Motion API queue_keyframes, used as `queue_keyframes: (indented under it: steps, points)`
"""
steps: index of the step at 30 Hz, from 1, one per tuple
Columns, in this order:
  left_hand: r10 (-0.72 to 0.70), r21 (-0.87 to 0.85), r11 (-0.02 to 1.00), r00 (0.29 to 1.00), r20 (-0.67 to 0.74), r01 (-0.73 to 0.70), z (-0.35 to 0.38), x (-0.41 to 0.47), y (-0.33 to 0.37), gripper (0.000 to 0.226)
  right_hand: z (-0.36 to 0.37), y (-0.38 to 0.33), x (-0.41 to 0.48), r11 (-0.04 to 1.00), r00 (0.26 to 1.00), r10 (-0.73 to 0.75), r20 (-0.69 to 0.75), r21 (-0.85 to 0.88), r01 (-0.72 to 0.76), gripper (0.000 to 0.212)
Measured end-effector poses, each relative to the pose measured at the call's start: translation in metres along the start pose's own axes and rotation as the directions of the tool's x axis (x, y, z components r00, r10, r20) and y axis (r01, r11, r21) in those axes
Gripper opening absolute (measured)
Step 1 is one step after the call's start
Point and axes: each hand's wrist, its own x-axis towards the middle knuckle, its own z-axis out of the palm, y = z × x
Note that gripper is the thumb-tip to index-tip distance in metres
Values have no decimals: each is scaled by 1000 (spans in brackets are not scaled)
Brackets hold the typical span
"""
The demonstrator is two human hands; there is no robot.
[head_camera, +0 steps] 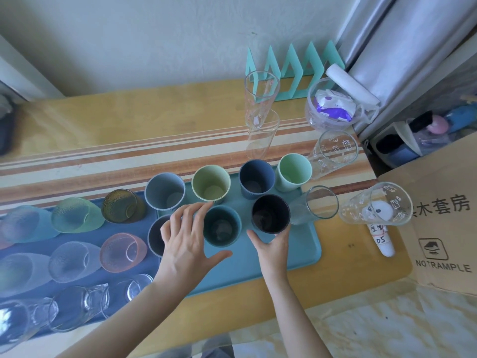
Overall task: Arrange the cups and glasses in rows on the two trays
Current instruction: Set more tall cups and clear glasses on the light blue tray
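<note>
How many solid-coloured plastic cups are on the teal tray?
7. Back row: grey-blue, yellow-green, navy, mint. Front row: dark one partly behind the left hand, teal, black.

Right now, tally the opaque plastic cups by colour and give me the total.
grey-blue cup: 1
yellow-green cup: 1
navy cup: 1
mint cup: 1
teal cup: 1
black cup: 1
dark cup, half hidden under the left hand, exact colour unclear: 1
Total: 7
</note>
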Motion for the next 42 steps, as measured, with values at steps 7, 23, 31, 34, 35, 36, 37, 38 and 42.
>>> queue_keyframes:
  steps: [7, 23, 31, 34, 35, 36, 37, 38, 42]
  points:
    - [1, -19, 1000, 999, -40, -2, -5, 3, -2, 92, -2, 0, -2, 997, 997, -73, -41, -20, 72, 66]
    - [34, -205, 975, 971, -239, -84, -33, 110, -7, 51, -78, -85, -32, 946, 943, -302, -140, -163, 279, 48]
    - [71, -223, 974, 992, 106, -46, -21, 283, 15, 82, -30, -185, 107, 804, 949, -255, 185, -504, 314, 87]
    - [89, -291, 956, 979, 186, -32, -19, 316, 25, 96, -5, -186, 139, 713, 950, -156, 269, -635, 297, 106]
    - [96, -290, 956, 975, 198, -35, -18, 322, 28, 99, 1, -184, 147, 706, 953, -135, 270, -649, 284, 109]
    - [110, -287, 957, 972, 207, -47, -17, 328, 30, 101, 6, -182, 153, 698, 955, -124, 269, -660, 277, 111]
    - [126, -288, 956, 969, 214, -60, -16, 333, 33, 102, 10, -180, 158, 689, 956, -122, 269, -670, 276, 111]
    - [137, -290, 954, 966, 219, -69, -14, 338, 34, 104, 13, -178, 162, 680, 955, -124, 269, -678, 279, 110]
    - [154, -311, 948, 959, 237, -75, -7, 353, 42, 107, 23, -171, 172, 705, 956, -141, 258, -652, 280, 97]
